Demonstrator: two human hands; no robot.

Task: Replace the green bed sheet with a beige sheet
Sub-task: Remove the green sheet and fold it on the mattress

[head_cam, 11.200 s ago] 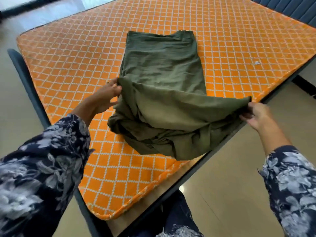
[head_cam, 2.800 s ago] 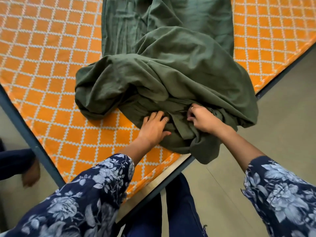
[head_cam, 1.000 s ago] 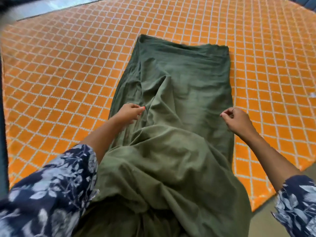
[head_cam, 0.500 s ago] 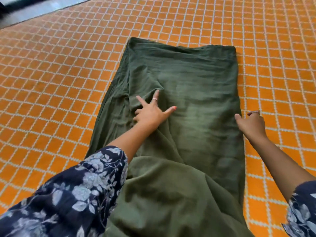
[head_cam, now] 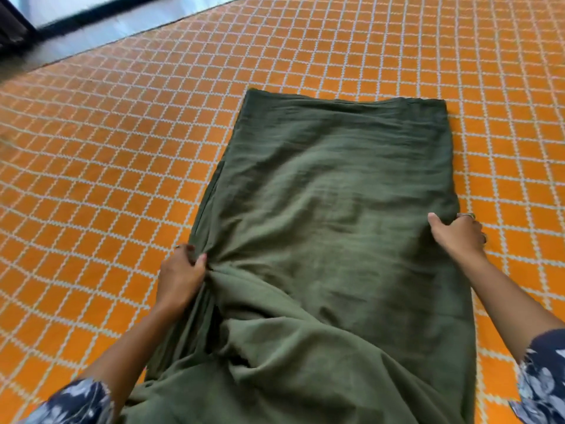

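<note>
**Both edges gripped**

The left hand [head_cam: 180,276], flat and smoothing half a second ago, now pinches the green sheet's [head_cam: 336,209] left edge; the right hand [head_cam: 458,235] clamps the right edge. Sheet lies folded long on the orange mattress [head_cam: 122,148] — next fold looks imminent, beige sheet unseen.

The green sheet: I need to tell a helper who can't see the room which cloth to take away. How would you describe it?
Look at the orange mattress with its white lattice pattern. Down its middle lies a long folded strip of cloth, the green sheet, gripped at its edges by the left hand and right hand. It is the only plain olive, wrinkled fabric there.
</note>
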